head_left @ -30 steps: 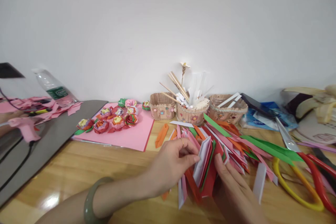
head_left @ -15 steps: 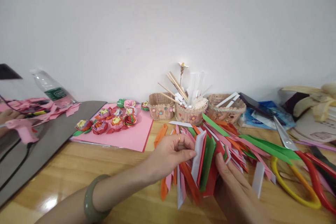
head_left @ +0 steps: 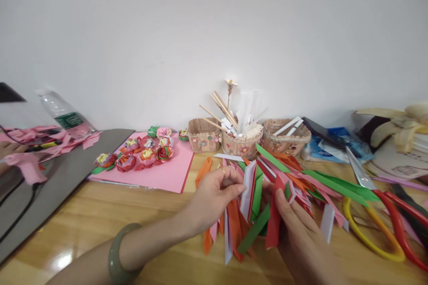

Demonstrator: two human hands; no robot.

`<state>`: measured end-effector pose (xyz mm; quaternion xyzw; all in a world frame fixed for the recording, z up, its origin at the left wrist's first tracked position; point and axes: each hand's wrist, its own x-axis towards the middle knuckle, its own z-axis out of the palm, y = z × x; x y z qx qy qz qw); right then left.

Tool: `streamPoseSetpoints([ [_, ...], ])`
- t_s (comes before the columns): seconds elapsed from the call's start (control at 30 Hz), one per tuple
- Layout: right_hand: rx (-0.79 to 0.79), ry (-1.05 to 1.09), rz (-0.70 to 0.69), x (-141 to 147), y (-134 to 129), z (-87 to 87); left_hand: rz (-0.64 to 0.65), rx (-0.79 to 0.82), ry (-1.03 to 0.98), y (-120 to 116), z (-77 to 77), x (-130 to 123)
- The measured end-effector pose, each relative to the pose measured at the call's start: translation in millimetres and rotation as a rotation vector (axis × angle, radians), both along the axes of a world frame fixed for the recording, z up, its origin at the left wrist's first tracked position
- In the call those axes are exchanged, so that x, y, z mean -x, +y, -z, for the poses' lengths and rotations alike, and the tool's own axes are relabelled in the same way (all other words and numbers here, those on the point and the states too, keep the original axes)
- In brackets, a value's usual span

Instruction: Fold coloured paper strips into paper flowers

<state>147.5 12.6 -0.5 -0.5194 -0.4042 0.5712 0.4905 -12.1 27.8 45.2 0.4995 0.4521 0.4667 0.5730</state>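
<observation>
The folded paper strips have just parted between the hands, so they now look split into two groups. The left hand (head_left: pixel 214 198) pinches a white strip (head_left: pixel 246 189), red and green paper against it. The right hand (head_left: pixel 297 227) grips a red strip (head_left: pixel 274 219). Between them, a green strip (head_left: pixel 254 230) slants down. Beyond the hands, the middle basket (head_left: pixel 243 148) holds wooden sticks (head_left: pixel 223 104) and clear sticks (head_left: pixel 246 109); the right basket (head_left: pixel 284 144), two white sticks (head_left: pixel 288 126). The left basket's (head_left: pixel 203 142) contents are unclear.
</observation>
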Motion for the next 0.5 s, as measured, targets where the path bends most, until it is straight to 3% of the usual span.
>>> streamPoseSetpoints([
  [0.2, 0.037, 0.142, -0.033, 8.2, 2.1, -4.3, -0.102, 0.068, -0.031, 1.5, 4.0, -4.7],
  [0.5, -0.109, 0.014, -0.051, 11.2, -4.7, -9.8, -0.143, 0.059, -0.105, -1.1, -1.8, -0.8],
])
